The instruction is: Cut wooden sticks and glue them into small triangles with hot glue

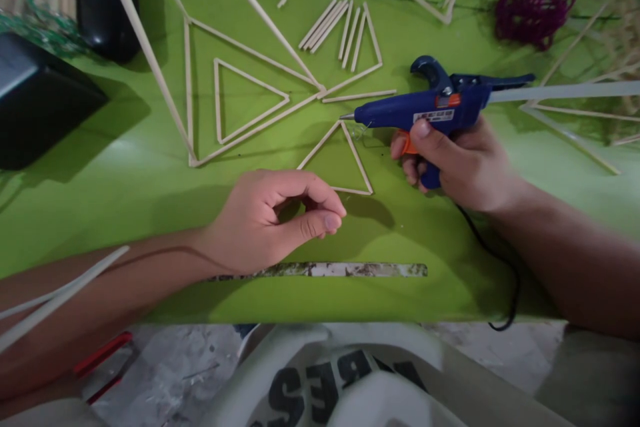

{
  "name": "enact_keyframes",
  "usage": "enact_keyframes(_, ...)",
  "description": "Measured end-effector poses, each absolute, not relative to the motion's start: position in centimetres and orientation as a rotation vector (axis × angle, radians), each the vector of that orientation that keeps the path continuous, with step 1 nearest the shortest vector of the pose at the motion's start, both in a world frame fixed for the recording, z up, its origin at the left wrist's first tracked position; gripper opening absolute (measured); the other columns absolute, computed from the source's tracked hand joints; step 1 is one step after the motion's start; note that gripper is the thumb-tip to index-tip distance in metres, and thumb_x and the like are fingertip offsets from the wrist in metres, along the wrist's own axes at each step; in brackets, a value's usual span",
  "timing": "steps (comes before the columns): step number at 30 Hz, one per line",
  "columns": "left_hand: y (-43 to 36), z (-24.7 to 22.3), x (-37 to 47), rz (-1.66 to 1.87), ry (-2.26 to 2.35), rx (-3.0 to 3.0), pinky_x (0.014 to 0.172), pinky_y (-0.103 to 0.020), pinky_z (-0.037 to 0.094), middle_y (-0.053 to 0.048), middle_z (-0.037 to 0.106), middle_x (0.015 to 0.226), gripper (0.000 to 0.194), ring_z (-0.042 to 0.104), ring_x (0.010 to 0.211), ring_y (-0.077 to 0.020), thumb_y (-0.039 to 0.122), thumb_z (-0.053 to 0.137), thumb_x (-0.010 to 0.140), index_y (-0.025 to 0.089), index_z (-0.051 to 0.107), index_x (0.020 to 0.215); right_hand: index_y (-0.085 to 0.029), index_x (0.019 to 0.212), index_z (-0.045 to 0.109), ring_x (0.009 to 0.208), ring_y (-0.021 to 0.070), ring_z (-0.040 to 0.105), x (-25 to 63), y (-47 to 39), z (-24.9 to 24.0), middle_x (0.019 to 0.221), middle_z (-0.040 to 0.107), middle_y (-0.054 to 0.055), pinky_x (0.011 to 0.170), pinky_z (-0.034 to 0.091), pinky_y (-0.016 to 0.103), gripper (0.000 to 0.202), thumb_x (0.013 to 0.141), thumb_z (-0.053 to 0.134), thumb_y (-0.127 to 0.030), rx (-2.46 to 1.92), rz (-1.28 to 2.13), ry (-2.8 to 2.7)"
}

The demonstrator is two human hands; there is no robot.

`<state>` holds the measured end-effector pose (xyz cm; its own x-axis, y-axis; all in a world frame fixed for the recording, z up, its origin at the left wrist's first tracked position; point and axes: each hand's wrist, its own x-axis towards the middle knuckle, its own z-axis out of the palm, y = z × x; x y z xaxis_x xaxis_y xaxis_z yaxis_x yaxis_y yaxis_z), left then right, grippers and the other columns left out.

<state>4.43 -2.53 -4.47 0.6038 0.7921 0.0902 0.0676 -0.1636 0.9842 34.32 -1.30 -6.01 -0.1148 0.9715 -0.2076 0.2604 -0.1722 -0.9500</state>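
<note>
My right hand [463, 160] grips a blue hot glue gun [413, 110] with an orange trigger; a long white glue stick [565, 91] sticks out of its back. The gun's metal nozzle points left, close to the top corner of a small stick triangle [357, 157]. My left hand [295, 213] hovers just below that triangle, thumb and fingertips pinched together. Whether something tiny is between them I cannot make out. Above lies a larger frame of wooden sticks [255, 123] with a smaller triangle [253, 60] inside. One loose stick [360, 96] rests near the nozzle.
Several short sticks [333, 23] lie at the back. Purple yarn [533, 13] and more stick frames [575, 110] are at the right. Dark boxy objects [45, 100] stand at the left. A patterned strip [370, 269] lies near the green table's front edge [350, 307]. The gun's black cord [500, 260] hangs right.
</note>
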Motion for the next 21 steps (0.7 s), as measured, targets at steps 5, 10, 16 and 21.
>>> enact_keyframes(5, -2.6, -4.5, 4.4, 0.737, 0.735, 1.619, 0.061, -0.018, 0.064, 0.000, 0.083, 0.084, 0.009, 0.078, 0.072, -0.0111, 0.012, 0.080, 0.097, 0.021, 0.081, 0.095, -0.020, 0.087, 0.076, 0.052, 0.0128, 0.063, 34.5, -1.3, -5.9, 0.080, 0.072, 0.005, 0.037, 0.049, 0.025, 0.054, 0.095, 0.079, -0.073, -1.441, 1.340, -1.434)
enact_keyframes(10, -2.7, -4.6, 4.4, 0.747, 0.731, 1.613, 0.061, -0.019, 0.064, 0.000, 0.083, 0.086, 0.009, 0.078, 0.073, -0.0109, 0.013, 0.081, 0.097, 0.022, 0.081, 0.096, -0.019, 0.088, 0.077, 0.053, 0.0128, 0.062, 34.6, -1.2, -5.3, 0.081, 0.072, 0.005, 0.037, 0.045, 0.024, 0.054, 0.094, 0.080, -0.073, -1.394, 1.376, -1.371)
enact_keyframes(16, -2.7, -4.7, 4.3, 0.715, 0.720, 1.578, 0.064, -0.019, 0.065, -0.001, 0.083, 0.085, 0.007, 0.079, 0.073, -0.0115, 0.014, 0.079, 0.098, 0.020, 0.081, 0.097, -0.018, 0.090, 0.080, 0.049, 0.0128, 0.059, 34.3, -1.3, -3.5, 0.082, 0.072, 0.007, 0.034, 0.039, 0.027, 0.059, 0.094, 0.077, -0.076, -1.349, 1.463, -1.254)
enact_keyframes(21, -2.9, -5.0, 4.4, 0.650, 0.744, 1.500, 0.069, -0.025, 0.065, -0.002, 0.082, 0.086, 0.004, 0.079, 0.074, -0.0140, 0.018, 0.080, 0.098, 0.021, 0.081, 0.097, -0.021, 0.086, 0.078, 0.049, 0.0147, 0.057, 37.3, -1.0, 1.3, 0.090, 0.072, 0.008, 0.031, 0.032, 0.034, 0.062, 0.090, 0.077, -0.082, -1.326, 1.291, -1.205)
